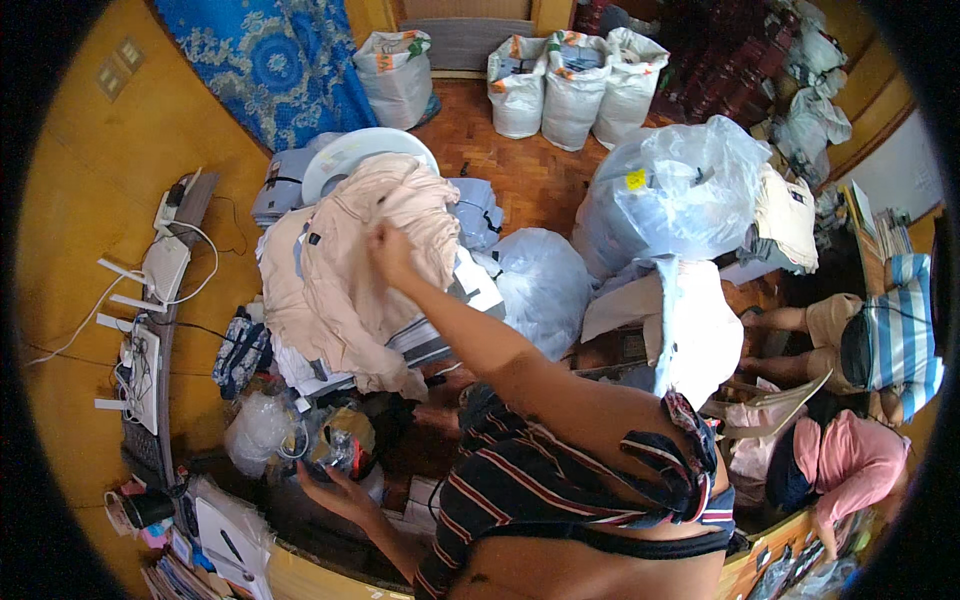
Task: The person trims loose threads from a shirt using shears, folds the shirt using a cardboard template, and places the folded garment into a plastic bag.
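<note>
A broad heap of beige garments (350,220) lies left of centre, one with a small dark label near its top. My right hand (390,255) is over the heap, its fingers curled together close to the cloth; what they hold, if anything, is too small to make out. Lower down, my left hand (338,492) has its fingers apart and looks free of any object. Beside it are a clear plastic bag (258,435) and a jumble of small items, partly in shadow. White and grey folded cloth (425,345) shows under the beige garments.
A white basin (365,150) stands behind the heap. Large plastic bags (670,195) and a smaller one (545,290) stand to its right. White sacks (575,85) line the far side. Routers and cables (165,265) sit on a left shelf. Two people (850,450) are at the right.
</note>
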Motion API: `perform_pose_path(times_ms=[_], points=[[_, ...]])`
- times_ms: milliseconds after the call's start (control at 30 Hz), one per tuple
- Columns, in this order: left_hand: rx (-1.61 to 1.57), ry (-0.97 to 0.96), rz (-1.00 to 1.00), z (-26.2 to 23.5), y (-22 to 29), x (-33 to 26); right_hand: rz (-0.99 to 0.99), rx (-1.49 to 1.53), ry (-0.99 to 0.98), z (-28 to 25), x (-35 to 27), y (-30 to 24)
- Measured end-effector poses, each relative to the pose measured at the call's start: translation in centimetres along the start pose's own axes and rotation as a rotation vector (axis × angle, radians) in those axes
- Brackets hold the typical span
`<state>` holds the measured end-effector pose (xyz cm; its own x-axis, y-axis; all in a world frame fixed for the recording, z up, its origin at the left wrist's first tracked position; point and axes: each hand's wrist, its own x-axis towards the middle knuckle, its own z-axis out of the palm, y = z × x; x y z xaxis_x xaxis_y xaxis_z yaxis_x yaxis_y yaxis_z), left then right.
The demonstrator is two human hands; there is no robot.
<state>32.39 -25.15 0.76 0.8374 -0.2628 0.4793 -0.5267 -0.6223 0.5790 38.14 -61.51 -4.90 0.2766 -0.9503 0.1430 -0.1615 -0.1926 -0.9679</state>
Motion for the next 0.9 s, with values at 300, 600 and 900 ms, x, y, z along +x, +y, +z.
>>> perform_pose_path(times_ms=[300, 600, 900], points=[[-0.108, 0.011, 0.293, -2.7, 8.4, 4.6, -1.45, -0.109, -1.056, -6.7, -16.7, -17.5], [-0.711, -0.206, -0.158, -17.4, 4.5, 0.0, -1.286, 0.378, -1.607, -7.7, -16.8, -23.9], [-0.024, 0.118, -0.492, -29.8, 10.8, -8.1, -1.324, 0.506, -1.876, 3.8, -26.5, -21.2]])
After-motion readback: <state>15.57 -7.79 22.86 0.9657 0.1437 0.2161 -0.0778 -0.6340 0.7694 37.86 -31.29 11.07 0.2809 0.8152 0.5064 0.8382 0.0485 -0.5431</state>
